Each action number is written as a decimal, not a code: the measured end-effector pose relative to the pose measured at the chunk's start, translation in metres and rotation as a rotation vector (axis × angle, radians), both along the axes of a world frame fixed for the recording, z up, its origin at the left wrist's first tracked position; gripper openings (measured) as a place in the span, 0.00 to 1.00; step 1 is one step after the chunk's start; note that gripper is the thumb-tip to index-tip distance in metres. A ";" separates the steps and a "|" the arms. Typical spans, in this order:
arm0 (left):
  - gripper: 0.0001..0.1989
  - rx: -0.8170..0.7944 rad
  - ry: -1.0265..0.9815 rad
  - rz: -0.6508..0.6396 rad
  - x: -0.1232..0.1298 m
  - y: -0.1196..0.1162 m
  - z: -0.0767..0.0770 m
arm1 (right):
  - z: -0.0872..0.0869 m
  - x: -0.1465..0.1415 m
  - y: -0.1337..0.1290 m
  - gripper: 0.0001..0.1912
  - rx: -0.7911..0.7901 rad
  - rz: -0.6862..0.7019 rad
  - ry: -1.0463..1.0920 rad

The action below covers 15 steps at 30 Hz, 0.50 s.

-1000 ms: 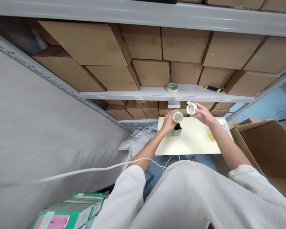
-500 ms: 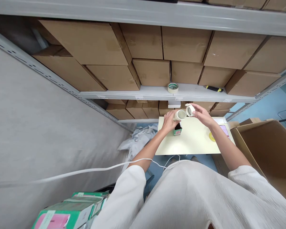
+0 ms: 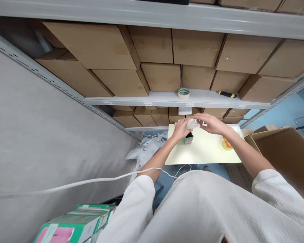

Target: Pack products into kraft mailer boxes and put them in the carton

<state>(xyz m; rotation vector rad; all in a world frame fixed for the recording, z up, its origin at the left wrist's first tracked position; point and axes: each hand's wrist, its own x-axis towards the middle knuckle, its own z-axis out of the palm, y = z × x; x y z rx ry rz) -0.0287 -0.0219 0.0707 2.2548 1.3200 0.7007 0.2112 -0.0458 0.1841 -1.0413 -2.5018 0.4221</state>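
My left hand (image 3: 179,130) is wrapped round a pale, whitish bottle (image 3: 192,124) held tilted above the table, its mouth end toward the right. My right hand (image 3: 210,124) closes its fingers over that end, where something clear and glassy shows. The white cap is not plainly visible behind the fingers. Just below the bottle stands a small green box (image 3: 188,138), its top open and dark inside, on the cream table (image 3: 205,153).
A yellow tape roll (image 3: 227,145) lies on the table at right. Cardboard boxes (image 3: 160,77) fill the shelves ahead, with a tape roll (image 3: 183,93) and a cutter (image 3: 226,94). A large open carton (image 3: 281,152) stands right, green boxes (image 3: 66,227) lower left. A white cable (image 3: 103,179) crosses left.
My right hand has moved left from beside the bottle's mouth onto its end, bringing the white cap out of plain sight. The bottle has turned more sideways. More of the yellow tape roll shows.
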 end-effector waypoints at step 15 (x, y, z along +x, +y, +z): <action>0.35 -0.053 -0.020 0.000 -0.001 -0.003 0.001 | 0.014 -0.011 -0.004 0.42 -0.017 -0.222 -0.222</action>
